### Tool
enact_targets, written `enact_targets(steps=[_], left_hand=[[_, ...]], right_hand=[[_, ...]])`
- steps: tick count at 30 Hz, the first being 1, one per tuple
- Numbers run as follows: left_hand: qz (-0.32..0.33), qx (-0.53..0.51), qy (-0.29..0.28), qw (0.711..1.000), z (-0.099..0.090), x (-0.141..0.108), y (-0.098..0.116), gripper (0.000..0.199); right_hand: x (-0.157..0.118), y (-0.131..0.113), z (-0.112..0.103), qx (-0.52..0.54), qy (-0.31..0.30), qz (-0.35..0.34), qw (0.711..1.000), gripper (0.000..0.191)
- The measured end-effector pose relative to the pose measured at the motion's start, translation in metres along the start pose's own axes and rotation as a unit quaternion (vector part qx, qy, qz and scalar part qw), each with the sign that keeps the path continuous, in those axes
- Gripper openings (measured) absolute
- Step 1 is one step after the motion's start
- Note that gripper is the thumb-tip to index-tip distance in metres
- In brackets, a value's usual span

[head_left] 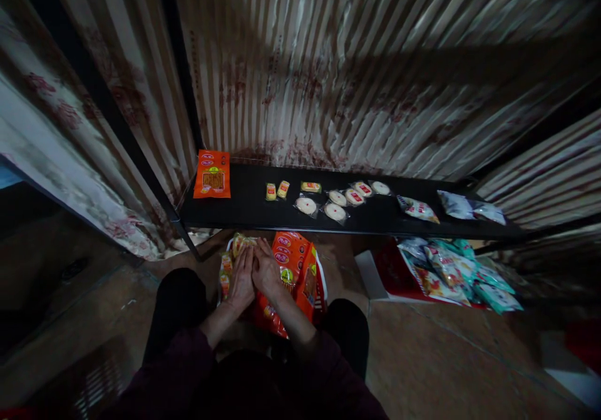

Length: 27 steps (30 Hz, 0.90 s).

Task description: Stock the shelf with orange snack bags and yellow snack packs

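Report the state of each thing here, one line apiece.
Left hand and right hand: touching, over yellow packs
Orange bags: label showing, partly hidden
Orange packet: on black shelf, label showing
Small yellow packets: lying on the shelf
Round white snacks: wrapped in clear film
Pale bags: lying on the shelf
Red box: open, heaped with bags
Curtain: hanging in folds

Small yellow packets [226, 263], in clear wrappers with red-and-white labels, are heaped along the left edge of a container [322, 275] and into its far left corner, partly covered by the left hand [241, 277] and right hand [267, 268]. They lie at mixed angles; the wrappers look shiny and crinkled, their print too small to read.
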<state>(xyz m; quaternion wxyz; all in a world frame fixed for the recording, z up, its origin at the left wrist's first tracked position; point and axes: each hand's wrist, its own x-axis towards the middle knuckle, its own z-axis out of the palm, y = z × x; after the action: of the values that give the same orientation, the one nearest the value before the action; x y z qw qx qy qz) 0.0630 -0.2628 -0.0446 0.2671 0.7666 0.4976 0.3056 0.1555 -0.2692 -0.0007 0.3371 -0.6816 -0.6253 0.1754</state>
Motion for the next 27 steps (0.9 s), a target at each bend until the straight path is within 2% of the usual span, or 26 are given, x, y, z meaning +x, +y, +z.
enact_targets(steps=[9, 15, 19, 22, 24, 27], left_hand=[[-0.012, -0.017, -0.091, 0.996, 0.022, -0.027, 0.042, 0.06], [-0.022, 0.019, -0.172, 0.985, 0.043, -0.036, 0.062, 0.056], [-0.009, 0.067, -0.232, 0.97, 0.052, -0.04, 0.079, 0.052], [0.01, 0.075, -0.235, 0.969, 0.054, -0.043, 0.089, 0.051], [-0.005, 0.075, -0.238, 0.968, 0.055, -0.044, 0.092, 0.051], [-0.038, 0.066, -0.253, 0.965, 0.056, -0.044, 0.093, 0.047]], right_hand=[[-0.043, 0.029, -0.032, -0.056, 0.013, 0.043, 0.997, 0.043], [-0.065, 0.053, -0.04, -0.085, 0.082, 0.095, 0.989, 0.043], [-0.076, 0.079, -0.038, -0.081, 0.148, 0.146, 0.975, 0.043], [-0.082, 0.101, -0.032, -0.061, 0.192, 0.196, 0.959, 0.048], [-0.085, 0.115, -0.026, -0.025, 0.187, 0.217, 0.958, 0.052], [-0.092, 0.129, -0.017, 0.01, 0.171, 0.197, 0.965, 0.054]])
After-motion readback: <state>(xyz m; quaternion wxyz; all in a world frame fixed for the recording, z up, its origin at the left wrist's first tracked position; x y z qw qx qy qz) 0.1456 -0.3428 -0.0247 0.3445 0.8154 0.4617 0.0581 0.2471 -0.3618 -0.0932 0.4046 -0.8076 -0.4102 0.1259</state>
